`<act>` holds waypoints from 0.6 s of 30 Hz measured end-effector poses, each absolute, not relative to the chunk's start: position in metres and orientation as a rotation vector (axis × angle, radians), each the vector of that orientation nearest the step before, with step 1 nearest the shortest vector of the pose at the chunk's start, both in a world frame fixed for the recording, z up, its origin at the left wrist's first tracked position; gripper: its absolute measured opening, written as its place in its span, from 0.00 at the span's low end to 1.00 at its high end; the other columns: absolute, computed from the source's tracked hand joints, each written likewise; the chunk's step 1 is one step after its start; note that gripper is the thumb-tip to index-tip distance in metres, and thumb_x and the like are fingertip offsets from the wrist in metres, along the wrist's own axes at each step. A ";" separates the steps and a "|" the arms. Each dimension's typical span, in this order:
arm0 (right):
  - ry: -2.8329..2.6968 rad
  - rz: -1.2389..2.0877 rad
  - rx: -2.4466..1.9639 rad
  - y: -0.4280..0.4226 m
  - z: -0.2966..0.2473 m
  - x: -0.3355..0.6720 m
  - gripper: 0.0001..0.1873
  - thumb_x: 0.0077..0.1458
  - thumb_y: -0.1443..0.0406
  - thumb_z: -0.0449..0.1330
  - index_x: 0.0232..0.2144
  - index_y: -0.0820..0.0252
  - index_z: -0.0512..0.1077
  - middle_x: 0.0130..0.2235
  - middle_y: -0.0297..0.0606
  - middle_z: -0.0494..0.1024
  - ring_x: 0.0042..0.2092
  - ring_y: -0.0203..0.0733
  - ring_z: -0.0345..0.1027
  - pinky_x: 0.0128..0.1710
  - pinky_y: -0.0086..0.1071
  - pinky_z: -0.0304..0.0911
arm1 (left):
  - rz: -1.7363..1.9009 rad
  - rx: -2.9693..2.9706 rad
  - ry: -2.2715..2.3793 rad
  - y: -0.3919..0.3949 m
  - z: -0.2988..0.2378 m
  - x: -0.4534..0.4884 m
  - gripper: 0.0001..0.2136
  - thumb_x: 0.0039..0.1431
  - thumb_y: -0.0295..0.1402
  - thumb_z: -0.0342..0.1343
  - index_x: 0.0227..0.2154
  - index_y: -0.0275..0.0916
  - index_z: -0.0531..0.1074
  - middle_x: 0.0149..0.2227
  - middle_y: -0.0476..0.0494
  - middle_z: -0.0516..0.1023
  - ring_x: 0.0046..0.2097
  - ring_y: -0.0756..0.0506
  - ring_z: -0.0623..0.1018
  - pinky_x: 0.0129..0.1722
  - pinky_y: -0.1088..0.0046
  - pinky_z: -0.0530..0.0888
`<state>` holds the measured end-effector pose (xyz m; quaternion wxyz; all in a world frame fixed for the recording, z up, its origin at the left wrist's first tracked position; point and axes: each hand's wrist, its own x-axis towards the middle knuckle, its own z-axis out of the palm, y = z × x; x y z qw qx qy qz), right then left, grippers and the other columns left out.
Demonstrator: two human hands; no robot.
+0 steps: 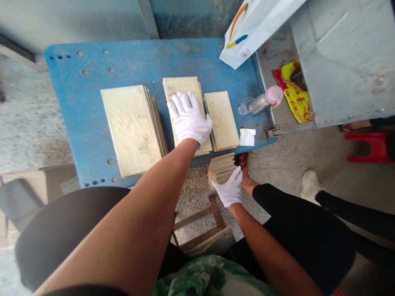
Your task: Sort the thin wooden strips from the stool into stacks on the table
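My left hand (189,118), in a white glove, lies flat with spread fingers on the middle stack of cream rectangular sheets (179,84). To its left sits a larger stack of cream sheets (131,131), and to its right a smaller stack (222,119). Below the table's front edge, my white-gloved right hand (228,188) grips the near end of a bundle of thin cream pieces (222,166), seen by their edges. Its thumb and fingers sit on either side of the bundle. What the pieces are made of, I cannot tell.
The stacks stand on a blue table (135,61). On its right are a steel bottle with pink lid (265,100), a clear cup (246,106), a white packet (247,137) and a white paper bag (247,37). A wooden stool (197,220) stands below; another person's shoe (309,185) shows right.
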<state>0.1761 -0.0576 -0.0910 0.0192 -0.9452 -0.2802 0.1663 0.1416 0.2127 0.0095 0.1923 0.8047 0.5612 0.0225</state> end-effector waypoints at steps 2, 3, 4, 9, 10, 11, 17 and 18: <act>-0.868 0.512 -2.916 -0.059 -0.093 0.176 0.72 0.40 0.48 0.70 0.69 0.76 0.32 0.66 0.67 0.50 0.65 0.63 0.53 0.62 0.45 0.55 | 0.063 2.262 1.581 0.213 0.010 0.141 0.42 0.58 0.46 0.46 0.69 0.25 0.44 0.72 0.26 0.44 0.72 0.27 0.40 0.69 0.48 0.35; -0.861 0.522 -2.914 -0.060 -0.092 0.176 0.71 0.40 0.47 0.70 0.69 0.75 0.32 0.65 0.66 0.51 0.63 0.63 0.55 0.61 0.45 0.56 | 0.059 2.258 1.585 0.212 0.010 0.141 0.42 0.59 0.46 0.46 0.70 0.26 0.44 0.72 0.27 0.44 0.72 0.27 0.40 0.69 0.48 0.35; -0.854 0.536 -2.914 -0.060 -0.091 0.176 0.71 0.41 0.47 0.69 0.69 0.74 0.32 0.64 0.66 0.53 0.62 0.63 0.57 0.61 0.45 0.57 | 0.055 2.252 1.589 0.212 0.010 0.141 0.41 0.59 0.46 0.46 0.70 0.26 0.44 0.72 0.28 0.44 0.72 0.28 0.40 0.69 0.48 0.35; -0.838 0.556 -2.925 -0.060 -0.080 0.180 0.69 0.40 0.48 0.70 0.70 0.71 0.37 0.60 0.63 0.58 0.58 0.62 0.62 0.56 0.46 0.62 | 0.052 2.235 1.577 0.212 0.010 0.141 0.41 0.58 0.45 0.47 0.70 0.28 0.43 0.72 0.30 0.44 0.72 0.28 0.39 0.69 0.46 0.34; -0.836 0.547 -2.931 -0.061 -0.077 0.181 0.68 0.40 0.48 0.70 0.70 0.70 0.39 0.60 0.62 0.58 0.57 0.62 0.62 0.56 0.47 0.62 | 0.058 2.243 1.575 0.212 0.009 0.141 0.41 0.58 0.45 0.48 0.70 0.27 0.43 0.72 0.29 0.44 0.72 0.28 0.40 0.69 0.46 0.35; -0.831 0.537 -2.940 -0.061 -0.072 0.183 0.66 0.40 0.48 0.70 0.70 0.68 0.41 0.60 0.61 0.57 0.57 0.62 0.63 0.55 0.47 0.62 | 0.065 2.253 1.575 0.212 0.009 0.141 0.42 0.58 0.45 0.48 0.70 0.26 0.44 0.72 0.28 0.44 0.72 0.27 0.40 0.69 0.46 0.35; -0.784 0.441 -3.019 -0.046 -0.026 0.198 0.65 0.39 0.46 0.69 0.71 0.62 0.43 0.61 0.59 0.59 0.54 0.63 0.67 0.50 0.50 0.66 | 0.081 2.254 1.585 0.213 0.009 0.141 0.41 0.58 0.45 0.46 0.69 0.25 0.45 0.72 0.27 0.45 0.72 0.27 0.41 0.69 0.48 0.36; -0.780 0.428 -3.038 -0.040 -0.015 0.202 0.65 0.38 0.45 0.69 0.71 0.61 0.43 0.61 0.58 0.59 0.53 0.64 0.68 0.49 0.50 0.67 | 0.084 2.242 1.583 0.213 0.010 0.141 0.41 0.58 0.45 0.46 0.70 0.26 0.44 0.72 0.28 0.45 0.72 0.28 0.41 0.69 0.48 0.36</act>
